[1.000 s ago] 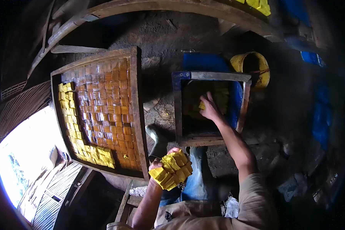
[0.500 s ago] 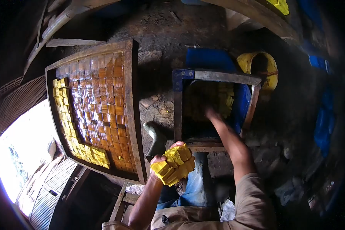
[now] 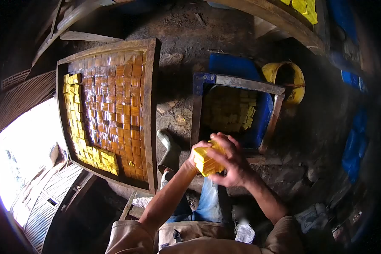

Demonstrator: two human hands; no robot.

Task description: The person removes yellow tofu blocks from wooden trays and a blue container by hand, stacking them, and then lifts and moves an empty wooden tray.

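Observation:
A stack of yellow tofu blocks is held in front of my body, near the bin's close edge. My left hand is closed around its left side. From the right, my right hand wraps over the stack, fingers curved across its top and side; part of the stack is hidden behind it. Beyond my hands stands a wood-framed blue bin with dark liquid and more yellow blocks inside. To the left, a woven tray in a wooden frame carries rows of yellow blocks along its left and near edges.
A yellow bucket lies behind the bin's right corner. One boot is on the ground between tray and bin. Wooden beams cross the top right, and blue plastic hangs at the far right.
My right hand has come out of the bin and onto the stack in my left hand. The stack has moved slightly up and right, now held more compactly between both hands.

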